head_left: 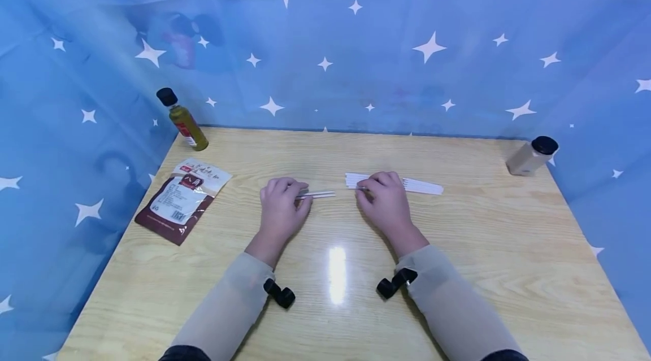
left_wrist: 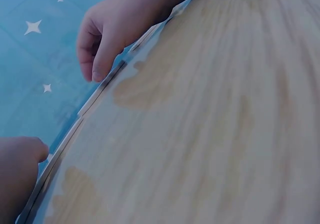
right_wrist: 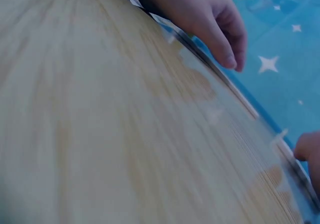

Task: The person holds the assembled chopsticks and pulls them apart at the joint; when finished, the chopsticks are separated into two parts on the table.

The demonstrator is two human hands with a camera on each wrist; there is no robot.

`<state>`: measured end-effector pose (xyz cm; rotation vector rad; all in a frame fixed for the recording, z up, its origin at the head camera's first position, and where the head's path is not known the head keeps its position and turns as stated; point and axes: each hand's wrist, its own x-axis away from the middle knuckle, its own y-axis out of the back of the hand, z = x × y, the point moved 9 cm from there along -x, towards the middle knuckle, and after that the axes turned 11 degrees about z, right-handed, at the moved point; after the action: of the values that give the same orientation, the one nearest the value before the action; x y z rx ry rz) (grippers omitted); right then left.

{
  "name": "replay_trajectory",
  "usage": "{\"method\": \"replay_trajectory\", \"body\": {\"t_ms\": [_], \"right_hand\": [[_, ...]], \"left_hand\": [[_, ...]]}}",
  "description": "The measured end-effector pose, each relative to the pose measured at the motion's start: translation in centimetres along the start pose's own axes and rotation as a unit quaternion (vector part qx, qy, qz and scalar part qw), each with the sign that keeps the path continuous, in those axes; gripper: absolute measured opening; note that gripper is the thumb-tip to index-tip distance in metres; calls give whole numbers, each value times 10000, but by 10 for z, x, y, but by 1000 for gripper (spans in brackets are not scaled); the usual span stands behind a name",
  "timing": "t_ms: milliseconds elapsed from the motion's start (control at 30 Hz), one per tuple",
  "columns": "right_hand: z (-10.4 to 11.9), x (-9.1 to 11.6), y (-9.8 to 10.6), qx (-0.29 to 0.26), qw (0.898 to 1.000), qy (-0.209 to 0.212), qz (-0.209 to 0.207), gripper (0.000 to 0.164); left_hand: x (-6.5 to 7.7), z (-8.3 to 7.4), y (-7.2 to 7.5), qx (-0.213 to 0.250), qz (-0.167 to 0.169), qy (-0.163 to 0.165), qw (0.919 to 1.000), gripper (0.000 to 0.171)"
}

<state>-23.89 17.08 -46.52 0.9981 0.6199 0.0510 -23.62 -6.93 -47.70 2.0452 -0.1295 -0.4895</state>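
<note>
On the table, my left hand [head_left: 282,205] has its fingers and thumb curled about a few thin white sticks [head_left: 320,194], whose ends point right. My right hand [head_left: 386,200] is bent over a flat bundle of white sticks [head_left: 423,186], thumb and forefinger tips pinching one end; the palm hides the middle of the bundle. Seen low from the right wrist, the left hand [right_wrist: 212,27] has thumb and fingertip close over its sticks [right_wrist: 235,94]. In the left wrist view, the right hand's [left_wrist: 115,27] thumb tip is right at the sticks.
At the back left stands an oil bottle [head_left: 188,126] with a black cap. A brown and white spice packet [head_left: 178,203] lies in front of it. A black-lidded jar [head_left: 529,159] stands at the back right. Blue star-patterned cloth [head_left: 325,39] hangs behind the wooden table [head_left: 325,327].
</note>
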Motion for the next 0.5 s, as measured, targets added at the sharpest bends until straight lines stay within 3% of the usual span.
{"method": "replay_trajectory", "body": {"t_ms": [200,333,500], "right_hand": [[25,-13,-16,-333,9992,218,49,9],[44,-23,-28,-429,9977,515,41,8],[65,-33,-44,-428,9955,816,215,11]], "left_hand": [[5,24,9,59,378,259,9989,58],[9,41,14,111,475,321,9983,56],[10,50,14,319,476,214,9981,46]]}}
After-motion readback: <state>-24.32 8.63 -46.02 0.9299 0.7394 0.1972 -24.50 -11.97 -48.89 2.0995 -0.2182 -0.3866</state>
